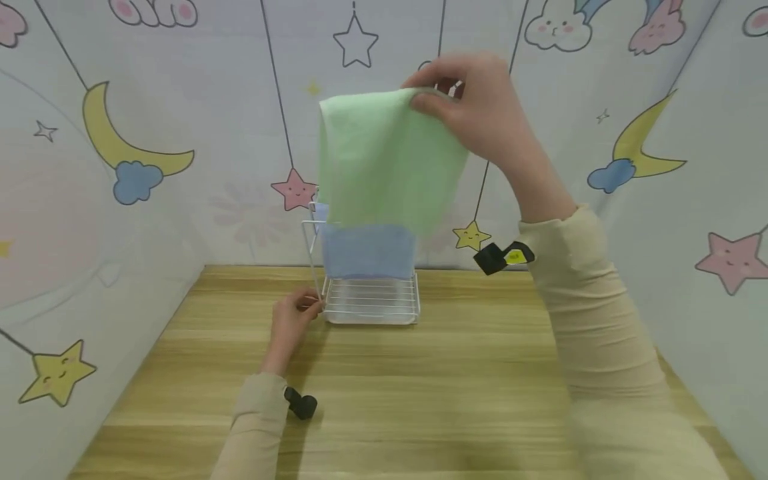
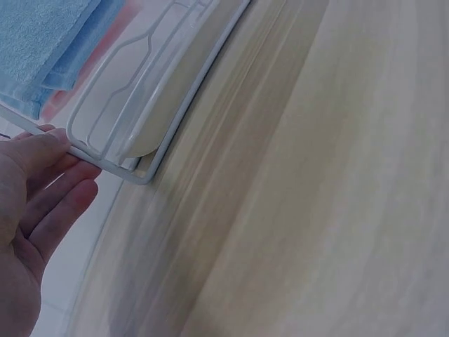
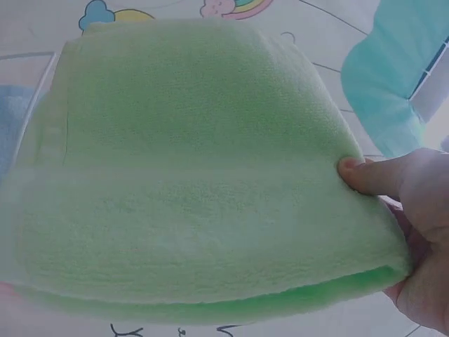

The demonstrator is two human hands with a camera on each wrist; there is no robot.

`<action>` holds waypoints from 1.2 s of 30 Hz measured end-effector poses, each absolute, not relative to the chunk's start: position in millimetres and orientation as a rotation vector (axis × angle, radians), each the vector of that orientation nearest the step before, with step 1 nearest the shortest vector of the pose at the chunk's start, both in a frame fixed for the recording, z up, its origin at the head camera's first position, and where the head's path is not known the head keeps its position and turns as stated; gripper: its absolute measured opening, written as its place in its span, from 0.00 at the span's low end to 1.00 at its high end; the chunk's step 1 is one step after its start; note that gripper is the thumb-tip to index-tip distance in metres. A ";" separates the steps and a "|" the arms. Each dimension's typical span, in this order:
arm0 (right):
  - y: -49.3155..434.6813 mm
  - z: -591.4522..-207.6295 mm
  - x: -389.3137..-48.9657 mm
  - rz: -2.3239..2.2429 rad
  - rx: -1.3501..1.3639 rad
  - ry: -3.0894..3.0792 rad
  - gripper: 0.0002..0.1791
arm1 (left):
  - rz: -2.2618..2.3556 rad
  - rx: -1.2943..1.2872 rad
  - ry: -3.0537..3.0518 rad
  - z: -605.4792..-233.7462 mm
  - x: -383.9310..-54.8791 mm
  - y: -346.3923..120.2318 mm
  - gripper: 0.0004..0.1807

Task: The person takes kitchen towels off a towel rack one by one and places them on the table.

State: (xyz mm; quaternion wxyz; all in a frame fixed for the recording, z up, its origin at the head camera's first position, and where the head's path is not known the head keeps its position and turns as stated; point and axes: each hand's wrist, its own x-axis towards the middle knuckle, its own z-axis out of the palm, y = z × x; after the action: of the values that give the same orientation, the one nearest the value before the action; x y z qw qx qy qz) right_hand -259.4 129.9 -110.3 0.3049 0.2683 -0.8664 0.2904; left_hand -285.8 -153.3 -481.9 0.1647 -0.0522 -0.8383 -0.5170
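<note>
A light green towel [image 1: 384, 153], folded over with its lower edges hanging loose, is held up by my right hand [image 1: 486, 110]. Thumb and fingers pinch its top right corner; the right wrist view shows the thumb [image 3: 368, 175] pressed on the fluffy cloth. Behind and below it stands a small white wire rack [image 1: 418, 300], its upper part mostly hidden by the green towel. A blue towel [image 1: 369, 252] hangs on this rack. My left hand [image 1: 291, 327] grips the rack's lower left side, thumb over the wire frame [image 2: 144, 179] in the left wrist view.
The rack stands on a wood-grain table [image 1: 450, 387] near its back edge. A pale tray [image 1: 369, 319] lies in the rack's base. Pale curtains [image 1: 240, 133] printed with stars, moons and clouds enclose the table at the back and both sides.
</note>
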 end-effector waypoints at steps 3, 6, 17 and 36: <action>139.9 -106.1 -255.9 0.765 0.693 -2.243 0.09 | -1.472 -0.167 -2.387 -483.2 -287.9 -154.7 0.09; 153.3 -105.4 -251.3 0.749 0.675 -2.211 0.09 | -1.488 -0.175 -2.392 -482.8 -288.1 -155.7 0.10; 229.0 -116.8 -226.0 0.654 0.609 -2.257 0.08 | -1.533 -0.179 -2.384 -486.3 -287.1 -154.4 0.10; 273.8 -225.9 -231.4 0.667 0.616 -2.623 0.07 | -1.551 -0.170 -2.404 -481.2 -285.3 -155.8 0.09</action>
State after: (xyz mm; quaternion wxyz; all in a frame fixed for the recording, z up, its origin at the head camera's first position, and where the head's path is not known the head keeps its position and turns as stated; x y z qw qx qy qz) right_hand -231.4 273.8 -225.9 0.1818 0.2181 -0.9293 0.2363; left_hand -285.3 -155.8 -481.2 0.1374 -0.0586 -0.8310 -0.5359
